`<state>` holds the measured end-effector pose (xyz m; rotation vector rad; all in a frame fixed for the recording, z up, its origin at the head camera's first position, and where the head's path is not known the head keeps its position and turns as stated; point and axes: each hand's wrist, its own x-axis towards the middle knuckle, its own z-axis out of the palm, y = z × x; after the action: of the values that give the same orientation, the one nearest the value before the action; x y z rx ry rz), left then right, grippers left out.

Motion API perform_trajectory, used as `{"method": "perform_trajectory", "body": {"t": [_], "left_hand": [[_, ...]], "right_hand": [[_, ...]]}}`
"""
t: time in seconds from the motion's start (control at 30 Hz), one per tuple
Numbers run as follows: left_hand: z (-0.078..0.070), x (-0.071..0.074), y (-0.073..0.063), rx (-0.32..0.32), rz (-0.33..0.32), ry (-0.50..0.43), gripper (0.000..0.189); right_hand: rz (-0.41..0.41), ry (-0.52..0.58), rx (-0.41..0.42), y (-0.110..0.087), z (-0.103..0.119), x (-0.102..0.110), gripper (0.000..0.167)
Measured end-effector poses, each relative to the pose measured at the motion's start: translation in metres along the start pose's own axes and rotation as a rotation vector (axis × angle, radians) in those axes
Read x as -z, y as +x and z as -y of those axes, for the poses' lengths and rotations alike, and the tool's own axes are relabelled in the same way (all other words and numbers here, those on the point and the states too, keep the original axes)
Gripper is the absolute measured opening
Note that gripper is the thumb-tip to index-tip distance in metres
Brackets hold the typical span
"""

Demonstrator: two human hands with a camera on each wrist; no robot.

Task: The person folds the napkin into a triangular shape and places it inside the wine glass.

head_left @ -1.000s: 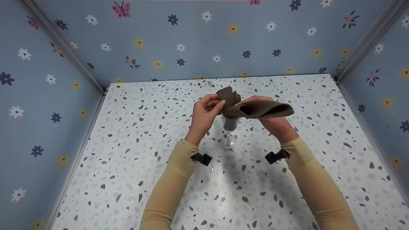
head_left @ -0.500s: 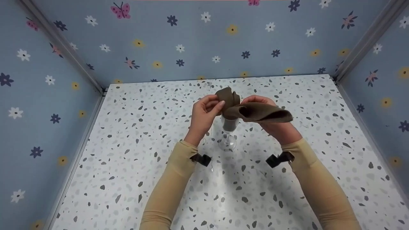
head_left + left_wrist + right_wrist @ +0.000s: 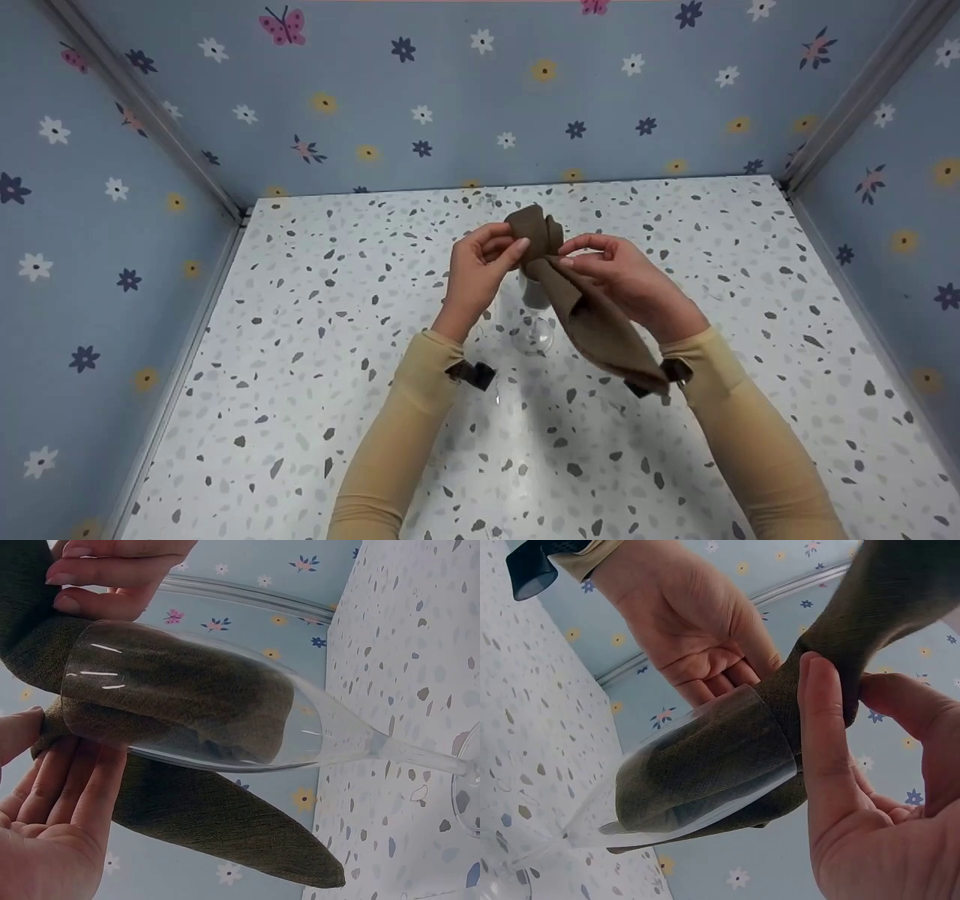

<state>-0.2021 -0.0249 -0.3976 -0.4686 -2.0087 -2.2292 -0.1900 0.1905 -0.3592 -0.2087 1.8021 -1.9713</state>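
A brown cloth napkin [image 3: 600, 322] is stuffed into the bowl of a clear champagne flute [image 3: 307, 720], which stands upright. Folded cloth shows inside the glass, and one pointed wing hangs outside it in the left wrist view. Another long wing slants down past my right hand in the head view. My left hand [image 3: 480, 266] pinches the napkin at the rim between thumb and fingers. On the other side, my right hand [image 3: 637, 281] pinches the base of the slanting wing with thumb and index finger, just above the rim. That wing hides part of the right wrist.
The white speckled tabletop [image 3: 300, 420] surrounds the glass, and the flute's round foot [image 3: 533, 336] rests on it. Blue flower-patterned panels [image 3: 465, 90] enclose the table at the back and both sides. Dark cameras are strapped on both wrists.
The napkin wing at the right has swung from pointing sideways to slanting down towards the front. My right hand, earlier partly behind it, now pinches it near the rim. The left hand stays put.
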Motion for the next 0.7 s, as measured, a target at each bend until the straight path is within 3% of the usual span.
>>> {"method": "perform_trajectory", "body": {"t": [0.1, 0.2, 0.3, 0.43, 0.7], "left_hand": [[-0.006, -0.001, -0.001, 0.015, -0.002, 0.002, 0.03], [-0.003, -0.001, 0.0, 0.025, -0.015, -0.001, 0.03], [-0.005, -0.002, 0.0, 0.028, -0.027, 0.001, 0.029], [-0.022, -0.004, -0.003, 0.029, -0.036, 0.025, 0.027], [-0.022, -0.002, 0.001, 0.033, -0.042, 0.048, 0.026]], "right_hand": [[0.011, 0.084, 0.0, 0.0, -0.004, 0.0, 0.017], [0.024, 0.112, 0.016, 0.0, -0.008, 0.001, 0.019], [0.035, 0.112, 0.024, -0.001, -0.01, 0.001, 0.02], [0.034, 0.086, 0.028, -0.001, -0.013, 0.0, 0.021], [0.08, 0.028, 0.012, -0.004, -0.024, 0.003, 0.019]]}}
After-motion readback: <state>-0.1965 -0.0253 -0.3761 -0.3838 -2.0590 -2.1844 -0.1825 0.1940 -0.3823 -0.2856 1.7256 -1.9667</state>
